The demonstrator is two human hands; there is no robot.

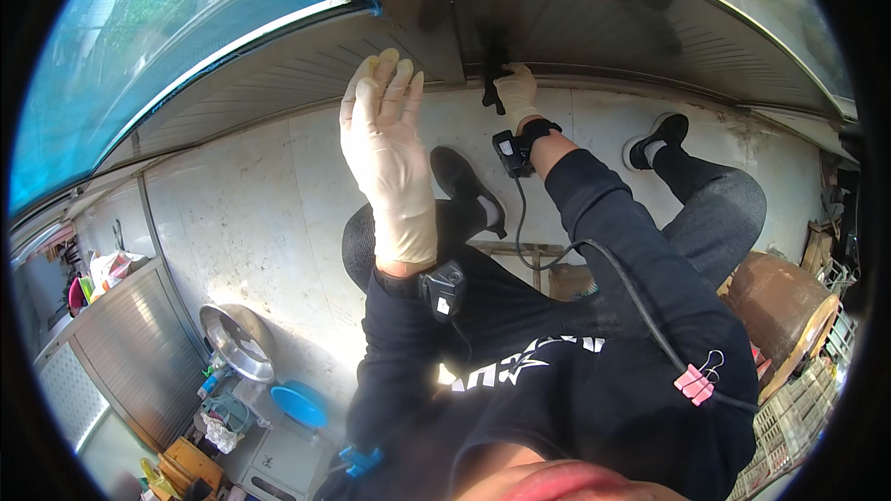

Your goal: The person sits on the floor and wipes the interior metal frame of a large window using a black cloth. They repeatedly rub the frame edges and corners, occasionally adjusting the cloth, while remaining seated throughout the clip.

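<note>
My left hand [388, 153], in a cream rubber glove, is raised in front of the grey panelled wall [399, 51]. Its fingers are stretched out and nothing lies in them. Farther right, my right hand [518, 91] wears a similar glove and is closed around a small black object [492, 95] at the foot of the dark glossy panel [594, 23]. What kind of object it is, I cannot make out. A dark reflection shows on the panel just above it. Black devices are strapped to both wrists, and a cable runs from the right one along the sleeve.
Pale floor [278, 176] stretches beneath my bent legs. To the left are a metal basin [238, 341], a blue bowl [299, 404] and a ribbed panel [139, 343]. A brown pot [775, 306] and a plastic crate [794, 427] stand at right. Blue-tinted glass [186, 37] rises upper left.
</note>
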